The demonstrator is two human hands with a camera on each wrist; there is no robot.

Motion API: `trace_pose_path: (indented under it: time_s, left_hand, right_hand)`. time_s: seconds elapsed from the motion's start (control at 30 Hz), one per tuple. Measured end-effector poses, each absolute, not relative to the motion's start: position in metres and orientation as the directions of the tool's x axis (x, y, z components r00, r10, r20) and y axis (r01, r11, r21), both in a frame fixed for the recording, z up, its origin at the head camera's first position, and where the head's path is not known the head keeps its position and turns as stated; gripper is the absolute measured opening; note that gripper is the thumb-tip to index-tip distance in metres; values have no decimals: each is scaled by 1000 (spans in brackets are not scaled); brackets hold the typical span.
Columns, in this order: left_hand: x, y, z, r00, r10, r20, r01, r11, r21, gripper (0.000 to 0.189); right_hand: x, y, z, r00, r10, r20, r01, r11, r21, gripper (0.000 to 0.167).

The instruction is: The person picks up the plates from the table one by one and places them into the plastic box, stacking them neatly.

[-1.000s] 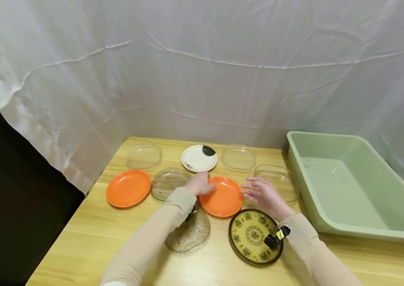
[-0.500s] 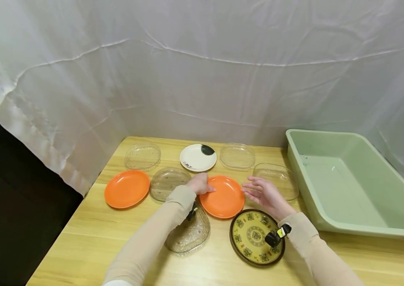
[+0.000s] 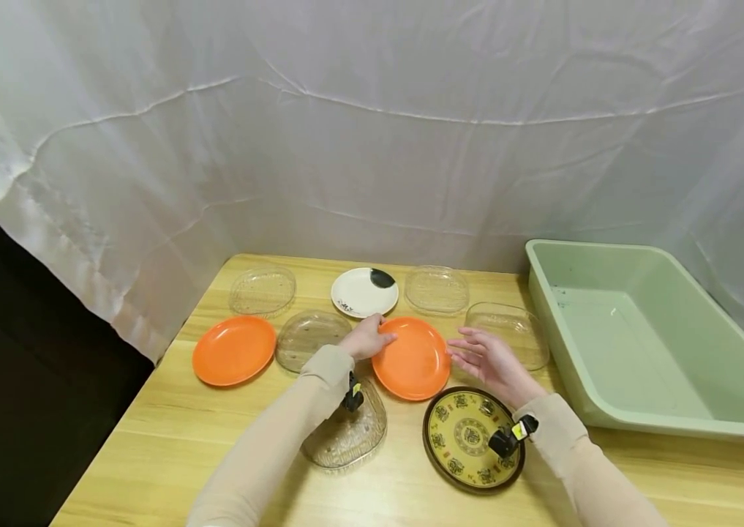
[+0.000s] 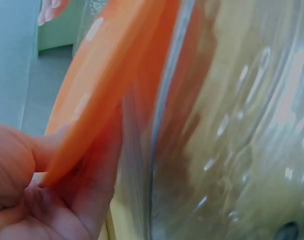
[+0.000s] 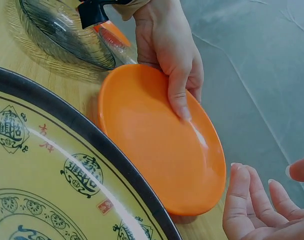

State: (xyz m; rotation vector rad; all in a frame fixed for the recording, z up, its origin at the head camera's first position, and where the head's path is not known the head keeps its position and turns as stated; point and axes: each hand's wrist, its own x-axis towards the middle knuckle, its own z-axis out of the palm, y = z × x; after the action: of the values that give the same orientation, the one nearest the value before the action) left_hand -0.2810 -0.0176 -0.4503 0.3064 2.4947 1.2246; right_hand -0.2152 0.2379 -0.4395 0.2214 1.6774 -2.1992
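Note:
My left hand (image 3: 365, 339) pinches the left rim of an orange plate (image 3: 413, 360), thumb on the upper face and fingers beneath, as the left wrist view shows. The plate's left side is raised and it tilts toward the right. Close by the opposite rim, my right hand (image 3: 486, 362) has its fingers loosely extended and holds nothing. In the right wrist view, its fingertips (image 5: 238, 172) are right beside the edge of the plate (image 5: 157, 145). Nearest below the right hand lies a yellow patterned plate (image 3: 460, 432) with a dark rim.
Clear and smoky dishes surround the plate, including one (image 3: 312, 338) left of it and one (image 3: 355, 438) under the left forearm. Another orange plate (image 3: 235, 351) lies at left, a white plate (image 3: 361, 293) behind. A large green tub (image 3: 576, 380) stands at right.
My left hand has taken hold of the orange plate's left rim and raised that side, tilting the plate. My right hand has stayed almost still.

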Motion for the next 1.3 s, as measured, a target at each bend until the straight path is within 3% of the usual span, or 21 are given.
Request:
trace_pose_path:
  time_s: [0.17,0.4,0.6,1.0,1.3]
  left_hand:
    - [-282,-19,-453,-932,328,-156,55,552,832,27]
    - [-280,-26,-454,-946,289,-145,12,479,878,37]
    - [-276,-29,-446,-958,257,-130,-14,410,912,37]
    - [-271,-22,-427,-967,218,-129,-91,176,980,36]
    - [-267,-14,-417,-980,156,-123,-108,99,989,36]
  right_hand:
    - [-216,237,-439,-929,-175,-327,361,-231,-903,50]
    - [-214,236,-436,-937,-124,-326,347,-253,-903,40]
    - [-216,229,-434,-949,-60,-309,315,-215,-925,40]
    - [-218,215,-427,-966,88,-241,226,-150,-962,24]
    - [-218,209,-423,-961,41,-274,256,-246,-935,46]
